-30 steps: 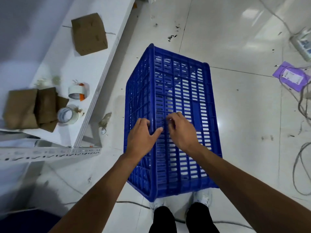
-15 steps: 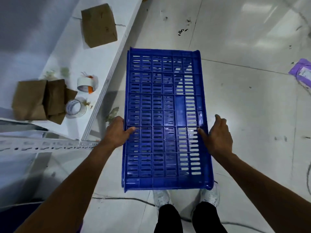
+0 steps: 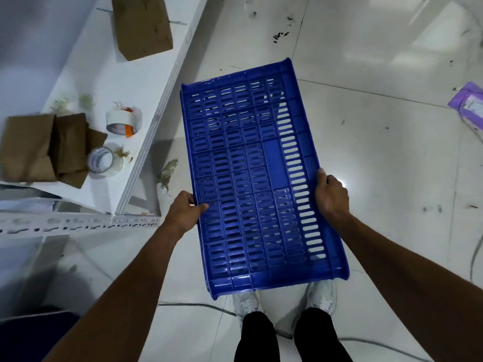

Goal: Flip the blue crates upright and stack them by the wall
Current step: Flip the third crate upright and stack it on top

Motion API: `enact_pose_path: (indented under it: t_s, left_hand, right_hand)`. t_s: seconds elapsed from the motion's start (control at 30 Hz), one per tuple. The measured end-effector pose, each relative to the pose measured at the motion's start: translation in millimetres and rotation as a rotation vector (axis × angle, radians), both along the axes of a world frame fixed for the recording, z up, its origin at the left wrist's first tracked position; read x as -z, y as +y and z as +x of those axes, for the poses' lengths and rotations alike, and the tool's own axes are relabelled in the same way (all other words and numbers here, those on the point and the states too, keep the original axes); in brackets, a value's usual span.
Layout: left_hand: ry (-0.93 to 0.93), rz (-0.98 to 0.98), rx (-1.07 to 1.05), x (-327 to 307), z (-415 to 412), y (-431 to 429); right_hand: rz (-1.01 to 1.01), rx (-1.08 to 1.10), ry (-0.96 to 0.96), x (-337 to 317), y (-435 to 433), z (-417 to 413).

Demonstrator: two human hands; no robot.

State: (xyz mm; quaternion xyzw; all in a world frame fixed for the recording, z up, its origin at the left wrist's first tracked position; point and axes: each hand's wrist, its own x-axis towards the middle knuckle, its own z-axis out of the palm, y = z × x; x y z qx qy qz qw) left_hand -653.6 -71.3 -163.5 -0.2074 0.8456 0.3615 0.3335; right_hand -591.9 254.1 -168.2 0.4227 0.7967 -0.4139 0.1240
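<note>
Both hands grasping the blue crate (image 3: 257,184), one on each long side. Left hand (image 3: 184,211) wraps the left edge, thumb lying across the slotted face, fingers curled behind the rim and out of sight. Right hand (image 3: 331,195) clamps the right edge, thumb on top by the row of long slots, fingers tucked under. Each grip is closed tight on plastic, no gap showing.

Head view: crate sits in front of me above the floor (image 3: 379,165), its slotted panel facing the camera, far end tilted a bit to the right. Near end hangs over my white shoes (image 3: 322,293). Can't tell whether it touches the floor anywhere.

Left of the crate, white shelf (image 3: 146,82) with a cardboard box (image 3: 142,24) up top, crumpled brown paper (image 3: 41,147) lower down, two tape rolls (image 3: 122,120) beside it. Purple packet (image 3: 469,105) on the floor far right, well apart from the crate. Thin cable (image 3: 198,307) runs across the floor near my feet.
</note>
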Motion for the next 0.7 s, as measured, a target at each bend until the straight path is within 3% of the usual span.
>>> enact_pose_path:
  t_s: [0.23,0.33,0.7]
  left_hand:
    - [-0.012,-0.081,0.068,-7.0,-9.9,11.0]
    - [-0.028,-0.096,0.093,-19.0,-12.1,26.1]
    - [-0.088,0.195,-0.165,-33.8,10.2,108.9]
  right_hand:
    - [-0.183,-0.017,-0.014,-3.4,15.3,-5.8]
    - [-0.138,-0.014,0.006,-7.4,20.9,-6.7]
    - [0.162,-0.086,0.092,-53.6,78.2,7.9]
